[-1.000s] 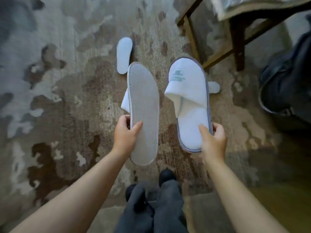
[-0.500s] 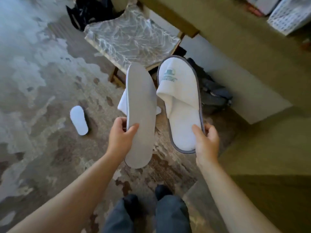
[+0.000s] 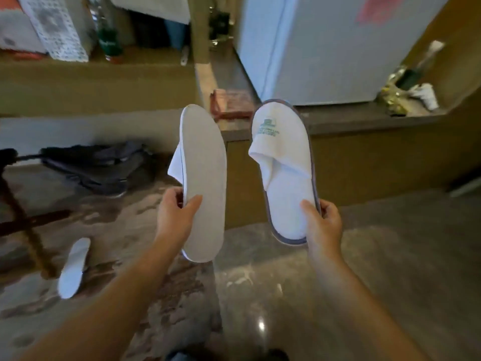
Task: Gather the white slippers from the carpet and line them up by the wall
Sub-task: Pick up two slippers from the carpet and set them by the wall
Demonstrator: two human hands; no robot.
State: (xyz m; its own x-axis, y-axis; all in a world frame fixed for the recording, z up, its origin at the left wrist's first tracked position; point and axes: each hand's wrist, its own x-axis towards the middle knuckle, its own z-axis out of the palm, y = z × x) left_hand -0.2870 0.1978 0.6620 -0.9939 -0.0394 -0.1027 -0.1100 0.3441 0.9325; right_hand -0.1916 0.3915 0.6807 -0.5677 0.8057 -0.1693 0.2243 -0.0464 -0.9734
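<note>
My left hand (image 3: 175, 213) grips a white slipper (image 3: 204, 178) by its heel end, with the pale sole turned towards me and the toe pointing up. My right hand (image 3: 322, 222) holds a second white slipper (image 3: 285, 175) at the heel, upper side facing me, showing a green logo on the toe cover and a grey rim. Both slippers are in the air in front of a low brown cabinet (image 3: 377, 162). A third white slipper (image 3: 73, 267) lies on the patterned carpet (image 3: 109, 256) at lower left.
A dark bag (image 3: 99, 165) lies on the floor by the wall at left. Dark wooden furniture legs (image 3: 23, 217) stand at far left. Polished stone floor (image 3: 351, 282) spreads to the right of the carpet. A white fridge (image 3: 338, 48) stands on the cabinet ledge.
The view has swung right, from the carpet and stool to the cabinet and stone floor. Both hands keep their slippers; the slipper on the carpet now appears at lower left.
</note>
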